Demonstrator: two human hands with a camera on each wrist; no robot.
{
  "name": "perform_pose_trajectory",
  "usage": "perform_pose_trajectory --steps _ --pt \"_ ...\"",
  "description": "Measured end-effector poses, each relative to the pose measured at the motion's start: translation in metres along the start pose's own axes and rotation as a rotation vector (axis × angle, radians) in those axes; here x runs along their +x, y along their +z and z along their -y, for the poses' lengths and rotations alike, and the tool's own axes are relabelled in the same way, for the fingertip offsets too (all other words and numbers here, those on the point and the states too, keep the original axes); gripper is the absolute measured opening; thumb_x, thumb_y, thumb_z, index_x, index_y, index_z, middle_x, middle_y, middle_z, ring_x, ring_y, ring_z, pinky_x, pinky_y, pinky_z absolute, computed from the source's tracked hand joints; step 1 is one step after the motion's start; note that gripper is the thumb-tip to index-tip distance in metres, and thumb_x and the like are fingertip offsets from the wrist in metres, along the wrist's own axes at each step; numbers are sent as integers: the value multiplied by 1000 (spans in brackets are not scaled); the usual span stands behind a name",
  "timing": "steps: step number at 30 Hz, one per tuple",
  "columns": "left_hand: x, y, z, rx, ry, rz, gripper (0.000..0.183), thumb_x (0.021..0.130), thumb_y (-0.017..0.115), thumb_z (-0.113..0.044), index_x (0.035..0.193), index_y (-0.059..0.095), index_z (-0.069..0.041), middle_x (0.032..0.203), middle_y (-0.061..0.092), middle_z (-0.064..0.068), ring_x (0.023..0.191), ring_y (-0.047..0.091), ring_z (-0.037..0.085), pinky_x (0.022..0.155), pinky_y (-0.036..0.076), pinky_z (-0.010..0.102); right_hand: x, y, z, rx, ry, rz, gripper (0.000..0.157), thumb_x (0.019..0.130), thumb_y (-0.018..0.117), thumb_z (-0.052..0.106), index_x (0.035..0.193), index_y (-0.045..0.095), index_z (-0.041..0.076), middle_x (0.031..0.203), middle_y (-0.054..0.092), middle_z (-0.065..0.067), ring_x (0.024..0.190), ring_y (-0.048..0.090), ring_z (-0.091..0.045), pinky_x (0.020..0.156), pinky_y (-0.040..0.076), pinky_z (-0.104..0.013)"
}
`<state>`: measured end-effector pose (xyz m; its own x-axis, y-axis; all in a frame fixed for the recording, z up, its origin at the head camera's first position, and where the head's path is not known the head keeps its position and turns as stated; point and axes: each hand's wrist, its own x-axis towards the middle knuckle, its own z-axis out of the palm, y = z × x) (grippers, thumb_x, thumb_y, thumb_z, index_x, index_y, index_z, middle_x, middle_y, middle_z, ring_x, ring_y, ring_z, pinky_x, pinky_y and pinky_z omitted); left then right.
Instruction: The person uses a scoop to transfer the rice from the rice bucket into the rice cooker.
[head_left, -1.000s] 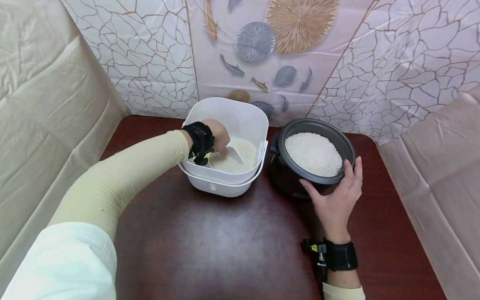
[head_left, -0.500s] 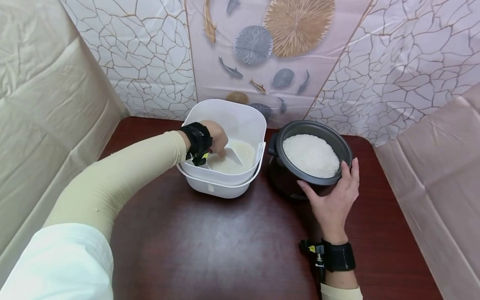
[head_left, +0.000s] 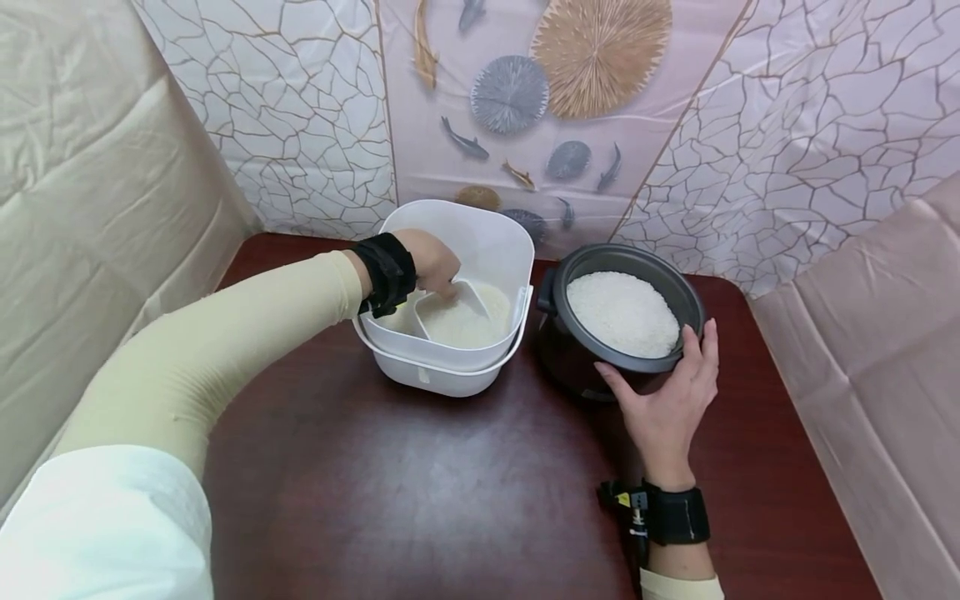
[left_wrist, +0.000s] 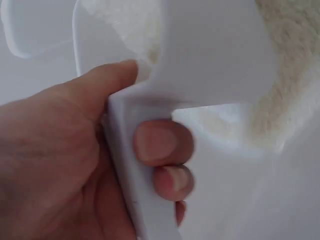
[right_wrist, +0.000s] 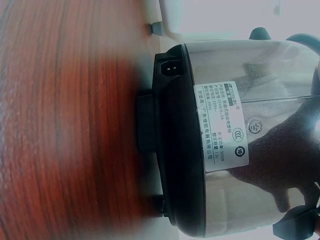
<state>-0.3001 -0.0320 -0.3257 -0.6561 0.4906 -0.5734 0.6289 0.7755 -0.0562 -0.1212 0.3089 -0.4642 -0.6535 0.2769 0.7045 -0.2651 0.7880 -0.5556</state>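
My left hand (head_left: 429, 260) reaches into a white rice bin (head_left: 491, 237) and grips the handle of a white scoop (left_wrist: 215, 55). In the left wrist view the fingers curl round the handle and the thumb lies on the scoop's edge. Rice (left_wrist: 125, 22) sits inside the scoop, and more loose rice (head_left: 495, 308) lies around it in the bin. My right hand (head_left: 671, 408) holds a dark rice cooker (head_left: 566, 354) at its rim, thumb in front and fingers at the right side. White rice (head_left: 622, 312) lies in its pot.
A carrying handle (head_left: 517, 329) hangs round the front of the bin. The cooker stands close to the bin's right on a dark red wooden table (head_left: 420, 500). Patterned cloth (head_left: 300, 117) hangs behind, with beige cloth at both sides. A label (right_wrist: 222, 127) shows on the cooker.
My left hand has shifted slightly left and up with the scoop. More of the scoop's rim now shows, with rice inside it. The right hand keeps its hold on the cooker.
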Motion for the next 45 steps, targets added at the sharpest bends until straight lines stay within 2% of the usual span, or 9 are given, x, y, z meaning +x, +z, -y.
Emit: perform_pose_trajectory --steps 3,7,12,15,19,26,29,37,45 --pt "-4 -3 1 21 19 -58 41 109 49 -40 79 56 -12 84 60 3 83 55 23 81 46 39 0 0 -1 -2 1 -2 118 70 84 77 156 45 7 172 26 -4 157 26 -28 112 21 -75" --pt "-6 -8 2 44 47 -78 41 111 42 -40 90 60 -9 94 62 5 91 57 25 93 47 43 0 0 -2 -4 0 -7 118 70 84 77 156 45 7 172 27 -4 157 26 -29 112 21 -75" --pt "-10 -14 4 54 70 -103 43 112 41 -39 95 64 -6 94 64 7 90 58 26 95 48 43 -1 -1 -2 -5 1 -10 117 70 86 74 156 45 7 172 27 -4 157 26 -29 112 21 -74" --pt "-11 -19 5 52 63 -91 43 112 40 -38 99 65 -5 98 64 7 92 58 27 95 47 43 -1 -1 -2 -3 4 -9 117 69 87 73 156 45 7 172 27 -5 157 26 -29 112 21 -74" --pt "-15 -26 5 42 38 -35 44 113 37 -38 105 64 -5 104 63 8 98 57 27 98 45 43 -2 0 -1 -2 9 -6 117 69 87 73 157 45 8 172 28 -7 157 25 -28 113 21 -74" --pt "-27 -35 9 18 -50 30 45 113 35 -40 99 63 -8 92 61 4 90 57 24 88 45 41 -1 1 1 -2 1 -5 117 70 86 75 156 45 8 172 27 -3 157 26 -28 113 21 -74" --pt "-31 -36 14 5 -60 51 45 112 35 -40 97 62 -8 87 59 2 85 55 23 83 43 39 0 1 2 -2 -3 -9 117 69 86 75 156 46 7 172 27 -4 156 26 -29 112 21 -74" --pt "-34 -38 26 -5 -14 52 46 112 30 -36 91 59 -7 80 56 1 76 51 20 80 41 36 0 0 0 0 0 -9 116 69 88 73 156 45 7 172 27 -6 156 26 -30 112 21 -75" --pt "-36 -38 28 -29 -7 43 44 112 31 -35 91 58 -7 80 55 1 76 51 19 79 41 35 -1 1 1 4 3 -7 116 69 90 70 155 46 5 171 29 -14 156 26 -30 112 21 -74"
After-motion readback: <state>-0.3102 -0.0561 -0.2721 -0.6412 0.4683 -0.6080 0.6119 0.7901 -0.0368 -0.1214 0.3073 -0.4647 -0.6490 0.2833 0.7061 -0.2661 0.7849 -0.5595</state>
